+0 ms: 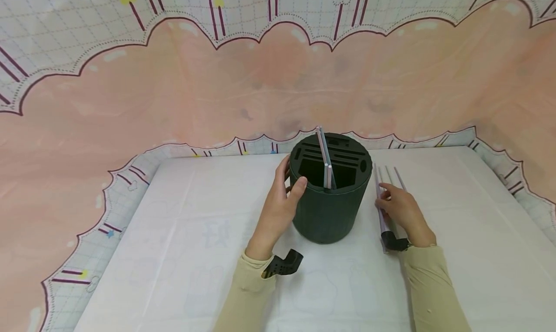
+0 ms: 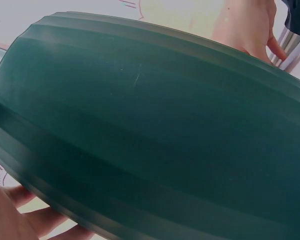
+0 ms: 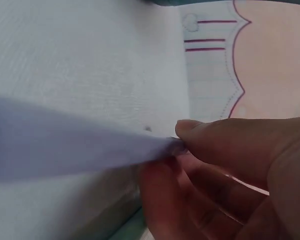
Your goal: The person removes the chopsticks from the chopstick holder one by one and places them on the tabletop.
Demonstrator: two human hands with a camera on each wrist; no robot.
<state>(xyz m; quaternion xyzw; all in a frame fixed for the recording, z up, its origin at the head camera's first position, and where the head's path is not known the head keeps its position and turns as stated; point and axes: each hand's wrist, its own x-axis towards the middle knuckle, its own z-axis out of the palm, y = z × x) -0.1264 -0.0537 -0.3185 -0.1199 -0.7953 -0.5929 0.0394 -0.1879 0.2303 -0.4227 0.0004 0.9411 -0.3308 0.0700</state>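
A dark green round holder (image 1: 326,216) with a slotted top stands slightly tilted in the middle of the white table. My left hand (image 1: 276,209) grips its left side, thumb near the rim and fingers behind. Thin pale pink and bluish sticks (image 1: 323,151) lean out of the holder's wide opening. Right of the holder, my right hand (image 1: 403,211) pinches a thin lilac stick (image 3: 80,145) between thumb and fingers. Other slender pale sticks (image 1: 399,178) lie beside that hand, partly hidden by it.
A white cloth covers the table (image 1: 187,255). Behind and around the sides hangs a peach-coloured sheet (image 1: 243,90) with a scalloped, patterned border. A black wrist camera mount (image 1: 284,263) sticks out from the left wrist, and another mount (image 1: 394,241) sits at the right wrist.
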